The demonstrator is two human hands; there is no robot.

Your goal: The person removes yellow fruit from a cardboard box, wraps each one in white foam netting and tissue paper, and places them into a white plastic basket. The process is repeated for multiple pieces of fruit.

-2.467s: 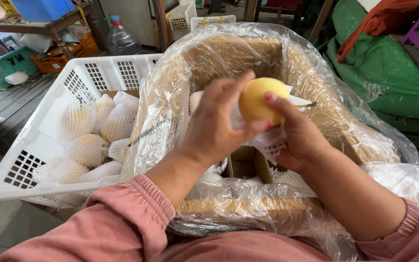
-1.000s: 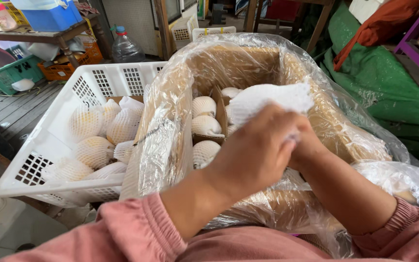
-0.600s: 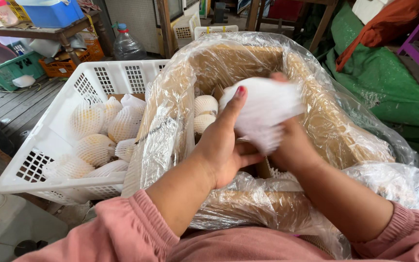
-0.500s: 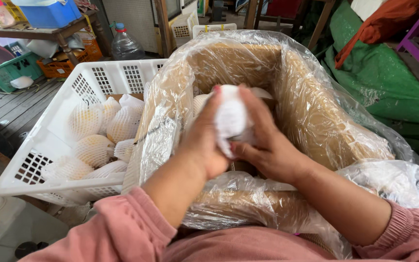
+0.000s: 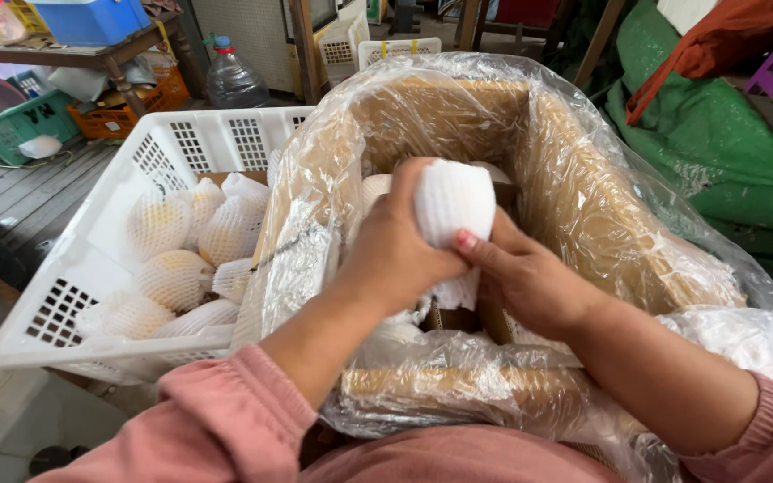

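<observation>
Both my hands hold one fruit wrapped in a white foam net sleeve (image 5: 454,204) above a cardboard box (image 5: 583,224) lined with clear plastic film. My left hand (image 5: 391,246) cups the wrapped fruit from the left, fingers curled around it. From the right and below, my right hand (image 5: 525,277) supports it, thumb pressing the loose end of the sleeve. More wrapped fruit (image 5: 373,190) lies inside the box, mostly hidden behind my hands.
A white plastic crate (image 5: 91,268) at the left holds several net-wrapped yellow fruits (image 5: 176,277). Green tarpaulin (image 5: 717,143) lies at the right. Behind stand a water bottle (image 5: 233,80), a green basket (image 5: 20,125) and a wooden bench with a blue box (image 5: 91,18).
The bare yellow fruit has been covered with the white foam sleeve. My hands pulled the sleeve over it and now grip the wrapped fruit over the box.
</observation>
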